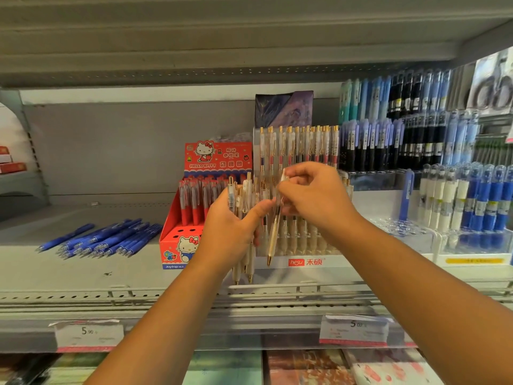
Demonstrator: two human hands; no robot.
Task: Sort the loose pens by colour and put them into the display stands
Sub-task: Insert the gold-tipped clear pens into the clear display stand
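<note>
Nearest me, the left hand (224, 229) grips a bundle of cream pens (245, 261) tips-down, while the right hand (313, 198) pinches one gold-tipped pen (273, 237) beside it; I'd draw it clear, keep it upright, and seat it in the white stand (333, 262) behind (blue pens (105, 240) lie loose on the shelf (83, 273), left).
</note>
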